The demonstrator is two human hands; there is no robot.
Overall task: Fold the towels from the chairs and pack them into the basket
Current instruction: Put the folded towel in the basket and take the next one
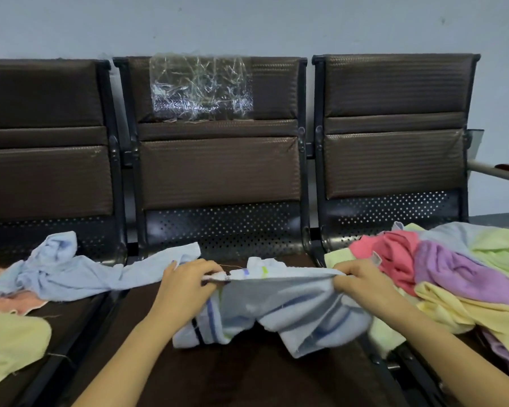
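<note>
Gripping striped towel [276, 309], 2 hands

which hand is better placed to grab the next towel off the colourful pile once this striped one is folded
Right. The right hand pinches the striped towel directly beside the colourful pile; the left hand is a full seat farther away.

We see a white towel with blue and dark stripes [279, 312] stretched along its top edge above the middle chair's seat [218, 374], the rest sagging in folds onto it. A crumpled pale blue towel [71, 271] sprawls across the left and middle seats. A pile of pink, purple, yellow and green towels [453, 271] lies heaped on the right chair.
</note>
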